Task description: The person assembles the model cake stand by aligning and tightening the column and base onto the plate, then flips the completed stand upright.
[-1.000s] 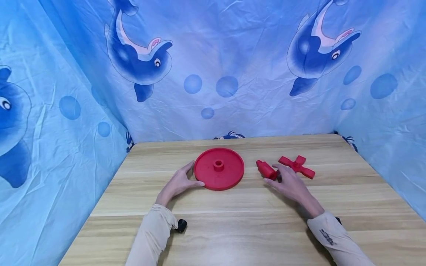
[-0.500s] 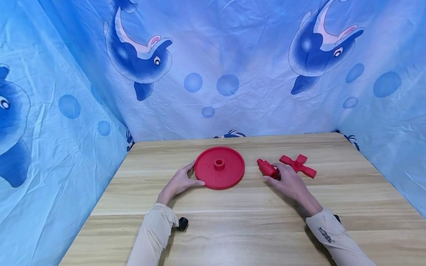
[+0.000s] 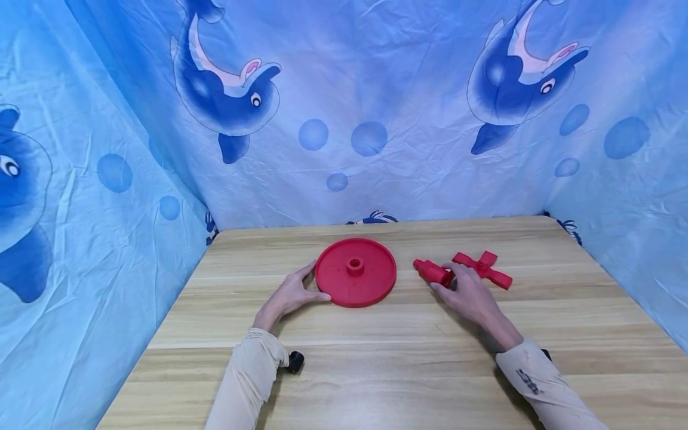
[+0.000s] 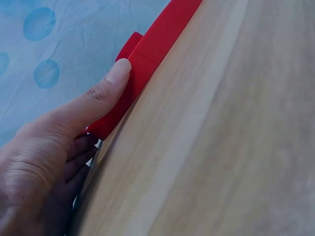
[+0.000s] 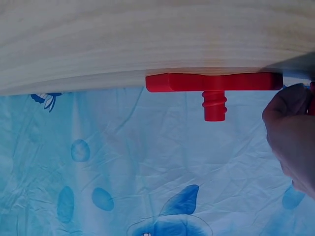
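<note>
A round red disc [image 3: 371, 280] with a raised rim and a hollow hub [image 3: 355, 266] lies at the middle back of the table. My left hand [image 3: 287, 297] grips its left edge. In the left wrist view the thumb [image 4: 110, 81] presses along the rim, the other fingers mostly hidden behind. To the disc's right, a red cylindrical piece [image 3: 432, 272] with a narrow neck points left; my right hand [image 3: 470, 295] holds its right end between thumb and fingers. Just beyond that hand lies a red four-armed cross piece [image 3: 488, 269], whose threaded stub [image 5: 214, 105] shows in the right wrist view.
The wooden table [image 3: 376, 358] reaches back to a blue curtain [image 3: 344, 89] printed with dolphins, which also hangs along the left and right sides. A small black object [image 3: 294, 362] sits by the left cuff.
The red cylindrical piece has turned a little so that it lies more level, and the right hand has shifted slightly right with it. The left hand and disc have stayed put.
</note>
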Tool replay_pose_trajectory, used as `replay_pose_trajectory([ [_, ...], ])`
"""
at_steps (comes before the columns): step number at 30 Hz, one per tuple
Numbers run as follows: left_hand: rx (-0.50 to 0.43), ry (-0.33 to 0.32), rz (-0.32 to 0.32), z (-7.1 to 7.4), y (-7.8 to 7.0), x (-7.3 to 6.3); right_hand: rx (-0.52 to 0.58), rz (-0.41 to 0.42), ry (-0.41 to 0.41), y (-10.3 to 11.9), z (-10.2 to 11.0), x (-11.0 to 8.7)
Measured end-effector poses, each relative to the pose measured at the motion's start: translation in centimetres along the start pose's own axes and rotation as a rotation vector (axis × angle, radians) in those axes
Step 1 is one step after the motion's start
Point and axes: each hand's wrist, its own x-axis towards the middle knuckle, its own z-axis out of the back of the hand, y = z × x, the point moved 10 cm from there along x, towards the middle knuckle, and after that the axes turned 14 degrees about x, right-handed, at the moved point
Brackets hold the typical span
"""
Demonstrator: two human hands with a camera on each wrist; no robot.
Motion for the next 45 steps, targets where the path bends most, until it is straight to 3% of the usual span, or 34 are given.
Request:
replay_pose_trajectory([
  [12,0.012,-0.012,0.009,0.1,0.1,-0.1,0.085,0.013,-0.071,0.3,1.3,0.1],
  [21,0.005,-0.003,-0.004,0.0,0.2,-0.1,0.078,0.118,-0.092,2.1,1.7,1.1],
  [28,0.018,0.001,-0.018,0.0,0.1,0.0,0.075,0.201,-0.102,4.1,1.1,2.0],
  [45,0.02,-0.016,-0.019,0.1,0.1,0.0,0.132,0.216,-0.067,6.9,-1.3,3.4],
])
